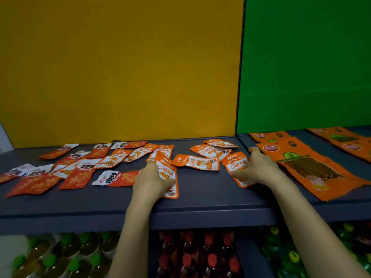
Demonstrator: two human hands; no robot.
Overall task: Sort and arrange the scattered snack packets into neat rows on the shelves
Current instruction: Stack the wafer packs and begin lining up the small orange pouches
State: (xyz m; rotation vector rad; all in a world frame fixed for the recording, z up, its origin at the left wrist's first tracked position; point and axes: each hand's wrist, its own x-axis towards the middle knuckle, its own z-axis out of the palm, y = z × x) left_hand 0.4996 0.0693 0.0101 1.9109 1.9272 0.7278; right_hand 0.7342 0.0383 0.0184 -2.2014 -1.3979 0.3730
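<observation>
From my remote seat I see a yellow back panel [120, 67] filling most of the view, with a green back panel [305, 63] to its right. Below them runs the dark grey shelf [210, 199], and under it stand rows of bottles [200, 255] with green and red caps. The large orange packets [313, 169] lie overlapping at the shelf's right end. The red-and-white packets [78, 177] are scattered across the left part, some overlapping. The small orange packets [197, 162] lie loose in the middle, near the back.

My operator's left hand [152, 181] holds a small stack of orange packets [167, 173] near the shelf's front edge, fingers curled round it. The right hand [260, 167] lies over a single orange packet [234, 163] just beside the large ones, thumb on its near end. I cannot tell whether those fingers pinch it or only press on it.
</observation>
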